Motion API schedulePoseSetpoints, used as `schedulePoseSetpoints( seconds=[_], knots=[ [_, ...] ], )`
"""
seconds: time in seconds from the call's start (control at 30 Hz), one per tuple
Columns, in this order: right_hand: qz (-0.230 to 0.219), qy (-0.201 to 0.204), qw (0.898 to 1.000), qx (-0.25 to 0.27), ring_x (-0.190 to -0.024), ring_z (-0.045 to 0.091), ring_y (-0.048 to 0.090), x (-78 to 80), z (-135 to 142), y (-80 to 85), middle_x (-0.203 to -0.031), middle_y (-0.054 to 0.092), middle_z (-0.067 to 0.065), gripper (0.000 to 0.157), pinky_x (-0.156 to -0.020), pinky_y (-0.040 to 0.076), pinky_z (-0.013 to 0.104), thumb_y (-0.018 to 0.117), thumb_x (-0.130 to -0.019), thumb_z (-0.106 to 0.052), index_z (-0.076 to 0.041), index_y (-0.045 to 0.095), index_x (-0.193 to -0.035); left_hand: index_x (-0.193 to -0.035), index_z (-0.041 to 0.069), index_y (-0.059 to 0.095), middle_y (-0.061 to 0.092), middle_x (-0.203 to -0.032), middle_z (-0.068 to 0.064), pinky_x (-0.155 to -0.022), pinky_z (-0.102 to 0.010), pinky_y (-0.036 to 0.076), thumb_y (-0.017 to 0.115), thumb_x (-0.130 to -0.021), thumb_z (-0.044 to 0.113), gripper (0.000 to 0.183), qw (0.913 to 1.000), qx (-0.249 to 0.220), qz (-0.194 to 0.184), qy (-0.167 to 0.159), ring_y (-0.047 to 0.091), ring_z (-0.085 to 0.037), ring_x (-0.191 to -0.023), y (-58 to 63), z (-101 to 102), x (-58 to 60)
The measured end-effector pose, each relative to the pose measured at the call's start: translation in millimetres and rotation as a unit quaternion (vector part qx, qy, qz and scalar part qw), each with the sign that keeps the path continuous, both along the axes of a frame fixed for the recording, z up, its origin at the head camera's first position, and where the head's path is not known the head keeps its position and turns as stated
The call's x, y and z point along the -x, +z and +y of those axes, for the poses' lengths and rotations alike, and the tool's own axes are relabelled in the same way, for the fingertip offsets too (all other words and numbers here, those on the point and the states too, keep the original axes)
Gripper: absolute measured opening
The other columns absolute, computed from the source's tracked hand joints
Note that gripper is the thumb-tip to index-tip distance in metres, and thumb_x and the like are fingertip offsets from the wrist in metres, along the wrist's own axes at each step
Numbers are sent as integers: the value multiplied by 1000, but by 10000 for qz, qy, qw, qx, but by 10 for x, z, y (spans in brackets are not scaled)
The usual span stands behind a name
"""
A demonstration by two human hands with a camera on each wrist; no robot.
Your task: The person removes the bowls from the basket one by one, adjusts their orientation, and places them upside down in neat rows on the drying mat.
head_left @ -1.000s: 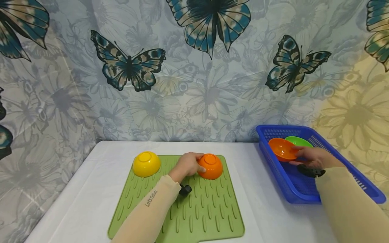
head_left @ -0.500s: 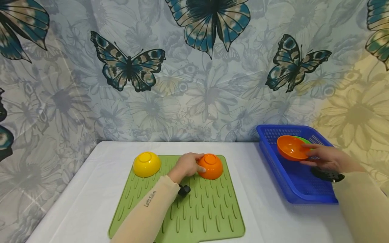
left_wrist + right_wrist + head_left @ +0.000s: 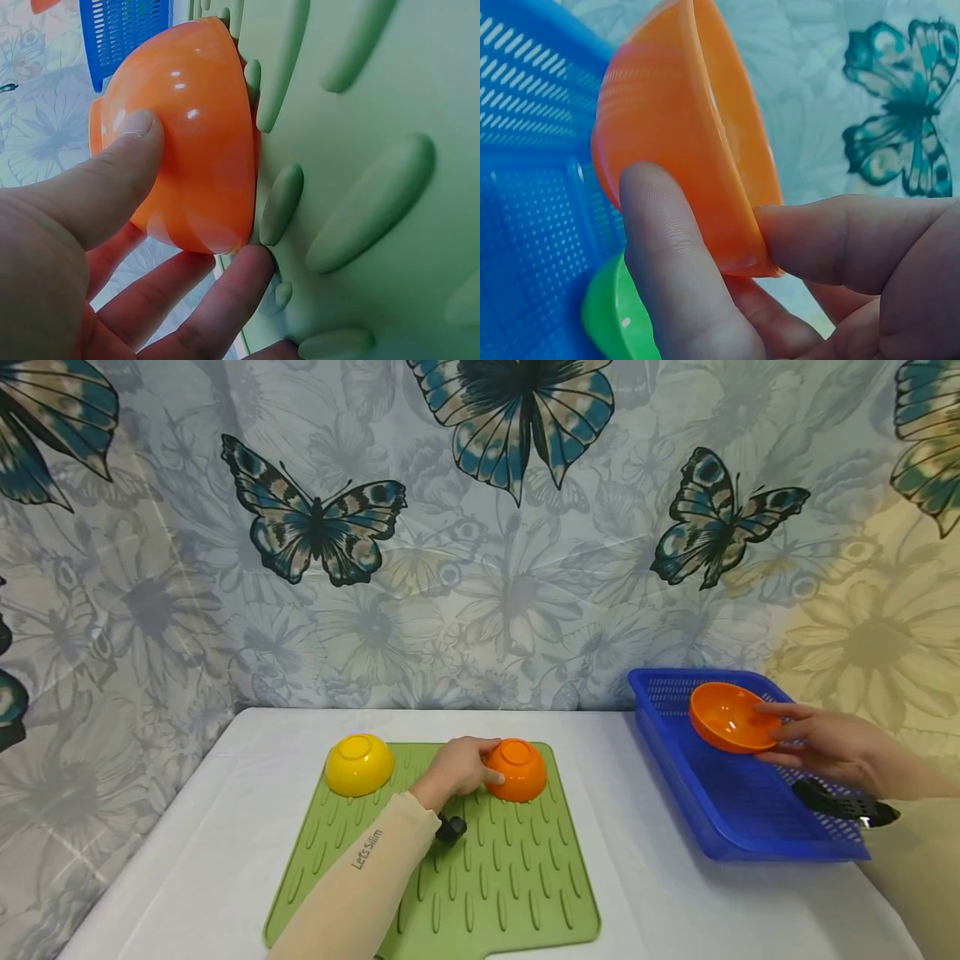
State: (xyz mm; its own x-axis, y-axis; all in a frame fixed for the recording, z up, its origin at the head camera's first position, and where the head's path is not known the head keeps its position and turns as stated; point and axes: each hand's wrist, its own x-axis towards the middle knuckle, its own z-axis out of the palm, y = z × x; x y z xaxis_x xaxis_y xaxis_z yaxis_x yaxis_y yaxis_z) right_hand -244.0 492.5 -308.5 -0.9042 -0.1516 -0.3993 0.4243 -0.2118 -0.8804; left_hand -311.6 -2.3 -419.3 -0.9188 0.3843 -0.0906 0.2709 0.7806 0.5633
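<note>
An orange bowl [image 3: 521, 772] lies upside down on a green ribbed mat [image 3: 517, 902]. My left hand [image 3: 456, 768] holds it from its left side, with the thumb on its wall and the fingertips down by its rim in the left wrist view. A second orange bowl [image 3: 726, 718], tilted with its hollow showing, is pinched at the rim between thumb and fingers of my right hand [image 3: 836, 745], above the blue basket [image 3: 738, 814]. A green bowl [image 3: 611, 315] sits in the basket in the right wrist view; the head view hides it.
A yellow bowl [image 3: 360, 766] rests upside down on the mat's far left corner. White cloth [image 3: 187, 835] covers the table around the mat and basket. Behind it hangs a fabric backdrop [image 3: 517, 593] printed with butterflies and flowers.
My right hand has lifted the second orange bowl up and to the right, out of the basket's far left part. The left hand stays in place on its bowl.
</note>
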Motion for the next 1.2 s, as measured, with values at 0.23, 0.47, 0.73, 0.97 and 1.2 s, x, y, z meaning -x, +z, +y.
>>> schedulePoseSetpoints(
  seconds=[0.23,0.47,0.73,0.97,1.2],
  knots=[
    [429,509,9978,63,-96,35,67,-69,-164,89,-109,62,4,50,-90,52,49,40,-98,16,-16,77,-108,-147,20,53,57,-139,-7,-105,-45,41,81,-85,31,70,9999,-39,99,-40,50,-30,-129,40,-18,-25],
    [805,1114,9904,123,-101,38,67,-138,-553,152,-117,62,6,49,-90,52,47,40,-101,13,-17,73,-119,-147,20,54,58,-139,-7,-104,-45,42,82,-84,32,70,10000,-17,75,-9,50,-30,-128,36,-16,-25],
    [1253,1249,9817,-701,-103,35,67,-223,-1143,161,-123,58,3,41,-87,54,46,52,-98,10,-16,70,-124,-147,22,53,57,-140,-7,-105,-45,41,82,-84,31,70,10000,-52,40,40,49,-31,-129,39,-18,-30],
    [1327,1344,9743,-1227,-106,34,64,-305,-1618,74,-132,51,6,40,-88,54,48,60,-97,2,-13,64,-134,-147,20,53,57,-140,-8,-105,-45,40,81,-85,32,69,9999,-75,128,-34,49,-31,-130,23,-10,-34],
    [1323,1569,9725,-1097,-107,36,64,-367,-1936,-14,-135,49,15,44,-87,53,50,60,-97,1,-5,56,-140,-147,19,53,57,-140,-8,-105,-45,41,81,-85,33,69,9997,-14,238,-56,50,-30,-129,-3,-5,-31]
  ],
)
